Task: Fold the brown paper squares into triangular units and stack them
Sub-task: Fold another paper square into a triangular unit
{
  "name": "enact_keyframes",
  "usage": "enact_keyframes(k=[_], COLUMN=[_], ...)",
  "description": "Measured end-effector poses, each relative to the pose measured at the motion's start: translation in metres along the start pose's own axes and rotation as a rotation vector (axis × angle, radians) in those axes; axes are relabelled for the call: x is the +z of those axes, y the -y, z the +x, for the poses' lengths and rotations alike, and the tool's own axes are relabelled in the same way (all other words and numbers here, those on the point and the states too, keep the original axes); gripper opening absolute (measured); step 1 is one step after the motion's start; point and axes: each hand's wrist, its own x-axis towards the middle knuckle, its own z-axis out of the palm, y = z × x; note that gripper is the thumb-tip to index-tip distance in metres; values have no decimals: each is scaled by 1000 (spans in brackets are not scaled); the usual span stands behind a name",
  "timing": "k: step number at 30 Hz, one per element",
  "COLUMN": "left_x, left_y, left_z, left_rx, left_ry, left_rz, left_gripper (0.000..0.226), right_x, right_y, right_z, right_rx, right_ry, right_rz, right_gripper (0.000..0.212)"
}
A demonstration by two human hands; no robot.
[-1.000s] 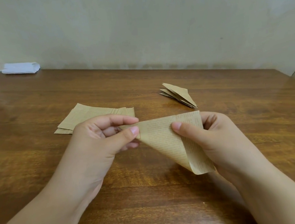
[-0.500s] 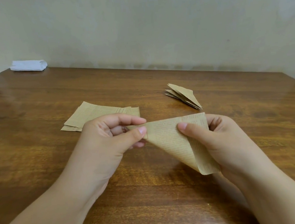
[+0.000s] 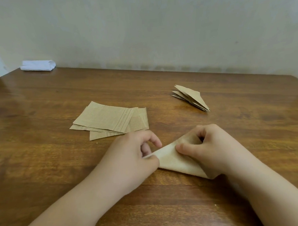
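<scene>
Hands: your left hand [image 3: 130, 160] and right hand [image 3: 210, 150] both pinch the folded paper [image 3: 173, 161] low over the table [image 3: 42, 166] near its front edge | middle: loose squares [image 3: 109, 120] | beyond: stacked triangles [image 3: 190, 97] | far-left corner: white cloth [image 3: 37, 65]

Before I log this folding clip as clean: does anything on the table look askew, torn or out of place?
Nothing torn or spilled. The flat brown squares lie fanned with corners offset, not squared up. The stack of folded triangles splays a little. Both hands, left and right, hold the sheet being folded.
</scene>
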Motion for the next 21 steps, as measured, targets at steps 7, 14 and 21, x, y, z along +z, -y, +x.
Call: enact_keyframes(k=[7, 14, 21], left_x=[5, 0, -4], left_y=[2, 13, 14], left_z=[3, 8, 10], left_rx=[114, 68, 79], left_ry=[49, 121, 173], left_rz=[298, 275, 281], left_gripper=[26, 16, 9], right_x=[6, 6, 1], right_y=[1, -3, 3], right_z=[8, 13, -21], right_rx=[-36, -85, -572], right_ry=[8, -12, -162], right_rz=[-120, -170, -166], right_gripper=[26, 22, 12])
